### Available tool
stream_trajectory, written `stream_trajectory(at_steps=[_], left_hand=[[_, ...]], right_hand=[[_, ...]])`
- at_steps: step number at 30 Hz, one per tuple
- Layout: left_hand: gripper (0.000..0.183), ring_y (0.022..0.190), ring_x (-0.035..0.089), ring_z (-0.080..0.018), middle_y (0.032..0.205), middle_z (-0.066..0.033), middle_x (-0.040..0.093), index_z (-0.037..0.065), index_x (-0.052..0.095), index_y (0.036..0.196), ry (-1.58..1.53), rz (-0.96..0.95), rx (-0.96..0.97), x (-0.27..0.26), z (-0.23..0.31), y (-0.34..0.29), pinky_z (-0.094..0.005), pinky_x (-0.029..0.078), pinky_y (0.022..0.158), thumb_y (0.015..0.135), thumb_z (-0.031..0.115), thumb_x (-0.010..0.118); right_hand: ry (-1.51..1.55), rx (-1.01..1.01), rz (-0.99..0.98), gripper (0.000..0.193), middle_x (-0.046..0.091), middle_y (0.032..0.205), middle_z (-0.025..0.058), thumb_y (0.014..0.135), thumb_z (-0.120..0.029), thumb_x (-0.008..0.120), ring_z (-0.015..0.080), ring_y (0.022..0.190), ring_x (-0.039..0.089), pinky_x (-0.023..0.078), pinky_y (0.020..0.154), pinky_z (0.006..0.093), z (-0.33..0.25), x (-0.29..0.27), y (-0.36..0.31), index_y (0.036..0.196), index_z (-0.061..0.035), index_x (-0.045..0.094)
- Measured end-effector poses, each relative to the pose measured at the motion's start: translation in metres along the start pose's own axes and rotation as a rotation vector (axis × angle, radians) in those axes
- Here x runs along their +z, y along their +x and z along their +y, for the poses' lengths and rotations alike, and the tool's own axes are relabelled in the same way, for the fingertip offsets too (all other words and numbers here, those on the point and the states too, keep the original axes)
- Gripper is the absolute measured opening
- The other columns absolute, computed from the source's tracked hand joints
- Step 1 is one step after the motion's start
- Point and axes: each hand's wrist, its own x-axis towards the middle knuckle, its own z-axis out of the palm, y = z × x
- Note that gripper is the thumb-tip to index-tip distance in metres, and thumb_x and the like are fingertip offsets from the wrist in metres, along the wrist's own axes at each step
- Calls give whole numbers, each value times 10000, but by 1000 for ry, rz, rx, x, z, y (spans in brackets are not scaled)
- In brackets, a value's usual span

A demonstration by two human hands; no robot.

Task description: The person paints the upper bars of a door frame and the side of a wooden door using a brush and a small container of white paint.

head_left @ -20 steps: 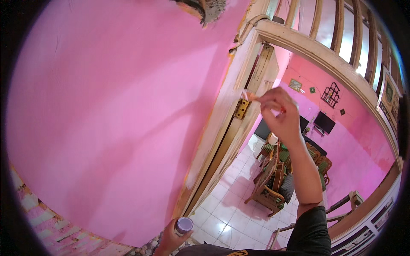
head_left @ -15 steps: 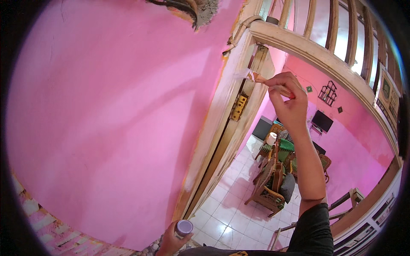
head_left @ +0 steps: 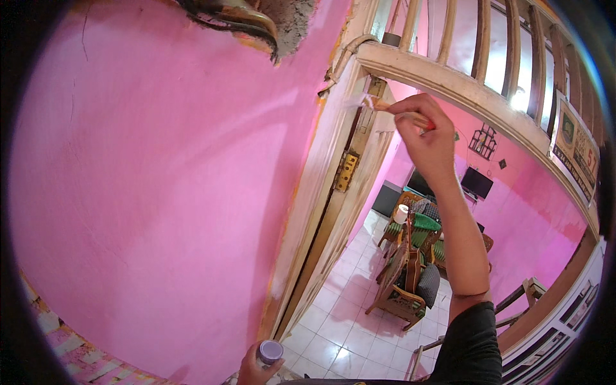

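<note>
My right hand [head_left: 425,131] is raised in front of a doorway, its fingers closed around the handle of a paintbrush [head_left: 380,104]. Pale lilac paint coats the brush's bristles, which touch or nearly touch the upper part of the wooden door frame [head_left: 328,138]; exact contact is hard to tell. Below the brush, a yellowish metal hinge [head_left: 347,172] sits at the edge of the wooden door [head_left: 372,160]. Low in the picture my left hand [head_left: 255,371] is wrapped round a small jar of lilac paint [head_left: 271,350], held upright. Part of that hand is cut off by the lower edge.
A pink wall [head_left: 160,192] fills the left side, with a broken hole [head_left: 256,25] at its top. Wooden bars [head_left: 481,45] run above the doorway. Beyond it stand carved chairs [head_left: 398,301] on a tiled floor [head_left: 327,327], with a television [head_left: 477,183] farther back.
The brush in my right hand has moved up along the door frame, farther above the hinge. My view has shifted slightly; the left hand still holds the paint jar.
</note>
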Motion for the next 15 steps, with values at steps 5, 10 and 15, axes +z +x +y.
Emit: stream_trajectory(at_steps=[5, 10, 15], left_hand=[[643, 1118, 646, -247, 1199, -183, 657, -22, 526, 1332, 173, 64, 15, 0, 10, -4, -375, 539, 943, 820, 175, 861], [650, 1087, 661, -263, 1175, -188, 670, -12, 537, 1327, 183, 49, 17, -6, 31, -3, -383, 541, 924, 811, 201, 869], [658, 1069, 668, -272, 1151, -192, 679, -5, 545, 1321, 72, 66, 19, -7, 33, -4, -387, 542, 905, 802, 231, 875]], right_hand=[[-77, -30, -147, 144, 649, 900, 76, 782, 18, 628, 155, 870, 631, 487, 783, 264, -8, -4, -15, 904, 19, 703], [-59, -54, -43, 139, 625, 869, 60, 788, 18, 631, 69, 727, 556, 471, 692, 242, 2, 1, 2, 913, 34, 689], [-169, -193, 103, 145, 653, 928, 97, 790, 16, 634, 144, 776, 624, 507, 748, 277, 0, -2, 22, 923, 35, 689]])
